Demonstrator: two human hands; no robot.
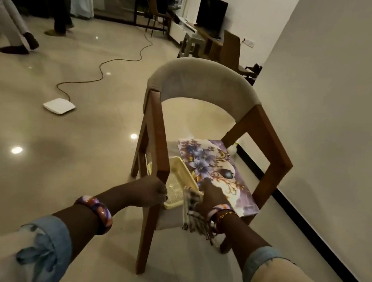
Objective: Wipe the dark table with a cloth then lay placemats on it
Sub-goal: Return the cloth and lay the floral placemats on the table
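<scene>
Hands (149,192) at placemats (214,168)

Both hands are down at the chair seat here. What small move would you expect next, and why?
Probably the right hand, resting on the floral placemats with a checked cloth hanging at its wrist, curls round the mats' near edge and lifts them off the chair seat. The left hand grips the chair's wooden arm, apparently steadying it. No dark table is in view.
</scene>
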